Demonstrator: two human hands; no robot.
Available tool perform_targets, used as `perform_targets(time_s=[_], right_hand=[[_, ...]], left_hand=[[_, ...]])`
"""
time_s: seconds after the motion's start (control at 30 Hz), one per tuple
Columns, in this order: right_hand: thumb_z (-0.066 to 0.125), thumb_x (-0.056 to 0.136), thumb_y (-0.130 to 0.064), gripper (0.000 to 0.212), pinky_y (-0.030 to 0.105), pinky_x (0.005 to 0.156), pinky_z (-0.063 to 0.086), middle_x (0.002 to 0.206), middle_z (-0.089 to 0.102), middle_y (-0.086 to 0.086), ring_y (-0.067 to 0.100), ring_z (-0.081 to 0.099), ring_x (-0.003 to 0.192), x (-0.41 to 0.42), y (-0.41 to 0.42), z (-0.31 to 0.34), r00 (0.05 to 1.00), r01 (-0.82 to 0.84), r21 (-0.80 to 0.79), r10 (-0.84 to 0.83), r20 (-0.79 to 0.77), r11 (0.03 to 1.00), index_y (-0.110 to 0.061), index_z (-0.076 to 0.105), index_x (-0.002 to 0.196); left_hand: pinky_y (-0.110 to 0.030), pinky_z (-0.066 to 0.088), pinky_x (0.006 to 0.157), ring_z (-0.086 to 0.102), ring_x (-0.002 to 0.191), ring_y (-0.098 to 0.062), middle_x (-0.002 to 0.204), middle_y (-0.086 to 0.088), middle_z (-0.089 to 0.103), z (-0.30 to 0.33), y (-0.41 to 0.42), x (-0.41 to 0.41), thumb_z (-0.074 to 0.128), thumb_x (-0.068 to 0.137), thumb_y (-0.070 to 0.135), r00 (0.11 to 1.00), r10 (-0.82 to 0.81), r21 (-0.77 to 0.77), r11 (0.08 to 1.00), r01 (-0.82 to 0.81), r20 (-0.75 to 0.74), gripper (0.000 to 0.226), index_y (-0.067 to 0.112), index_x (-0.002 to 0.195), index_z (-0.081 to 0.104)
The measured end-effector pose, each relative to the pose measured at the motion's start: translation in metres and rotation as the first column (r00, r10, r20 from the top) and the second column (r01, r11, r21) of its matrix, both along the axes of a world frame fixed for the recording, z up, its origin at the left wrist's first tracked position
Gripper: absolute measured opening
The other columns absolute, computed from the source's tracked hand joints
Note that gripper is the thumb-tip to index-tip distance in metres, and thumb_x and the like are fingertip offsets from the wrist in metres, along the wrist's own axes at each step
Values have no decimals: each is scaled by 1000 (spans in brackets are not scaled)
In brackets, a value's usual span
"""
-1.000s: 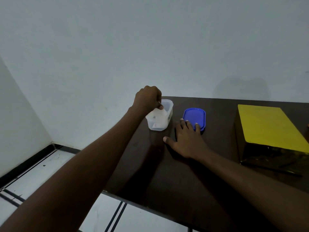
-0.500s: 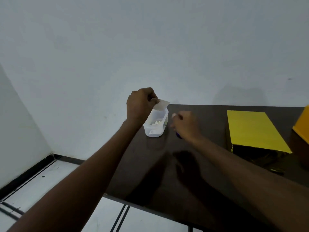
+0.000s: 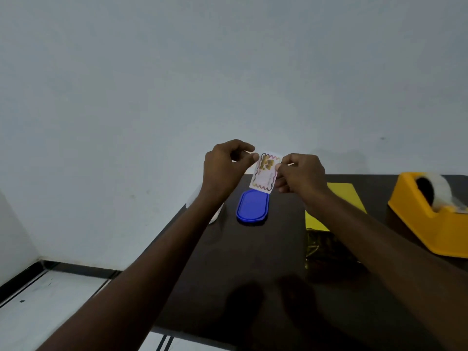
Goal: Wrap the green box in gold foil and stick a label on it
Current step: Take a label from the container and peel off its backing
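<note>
label (image 3: 265,171) now lifted off, pinched by left hand (image 3: 225,166) and right hand (image 3: 301,173).

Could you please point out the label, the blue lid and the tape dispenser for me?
label (image 3: 264,173), head view, middle of its printed face.
blue lid (image 3: 252,206), head view, centre of its top.
tape dispenser (image 3: 430,219), head view, its yellow side wall.

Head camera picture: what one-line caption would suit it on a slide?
Both hands, left and right, pinch a label above a blue lid, beside the gold-wrapped box and yellow tape dispenser.
</note>
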State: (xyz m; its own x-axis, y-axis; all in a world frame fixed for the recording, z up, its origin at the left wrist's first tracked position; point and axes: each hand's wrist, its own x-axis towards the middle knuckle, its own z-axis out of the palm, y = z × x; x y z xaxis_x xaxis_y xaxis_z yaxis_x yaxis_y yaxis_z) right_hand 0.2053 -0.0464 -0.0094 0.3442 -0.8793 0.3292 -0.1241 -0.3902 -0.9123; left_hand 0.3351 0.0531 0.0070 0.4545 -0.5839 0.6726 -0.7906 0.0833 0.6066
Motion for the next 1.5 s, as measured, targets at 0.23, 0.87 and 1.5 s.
perform_targets(time_s=[0.23, 0.87, 1.5], right_hand=[[72, 89, -22, 17, 41, 62, 62, 74, 73, 10, 19, 71, 55, -29, -13, 5, 998, 58, -87, -55, 32, 995, -4, 69, 89], [68, 89, -4, 13, 33, 64, 62, 88, 72, 23, 31, 75, 77, -62, -18, 20, 907, -225, 254, 106, 408, 941, 7, 69, 97], [69, 89, -6, 14, 29, 62, 61, 84, 73, 17, 21, 75, 68, -69, -29, 11, 925, -147, 37, 124, 358, 988, 5, 70, 97]], left_hand=[[-28, 59, 64, 72, 71, -13, 76, -2, 75, 10, -31, -23, 72, 87, 17, 986, -141, 25, 989, 143, -86, 8, 11, 90, 76], [-45, 59, 84, 72, 85, -27, 86, -10, 75, -3, -50, -55, 70, 89, 22, 882, -385, -91, 923, 375, -271, 16, 8, 95, 76], [-25, 57, 77, 72, 84, -16, 95, -17, 74, -7, -58, -65, 68, 88, 4, 750, -506, -197, 861, 469, -425, 20, -6, 105, 71]])
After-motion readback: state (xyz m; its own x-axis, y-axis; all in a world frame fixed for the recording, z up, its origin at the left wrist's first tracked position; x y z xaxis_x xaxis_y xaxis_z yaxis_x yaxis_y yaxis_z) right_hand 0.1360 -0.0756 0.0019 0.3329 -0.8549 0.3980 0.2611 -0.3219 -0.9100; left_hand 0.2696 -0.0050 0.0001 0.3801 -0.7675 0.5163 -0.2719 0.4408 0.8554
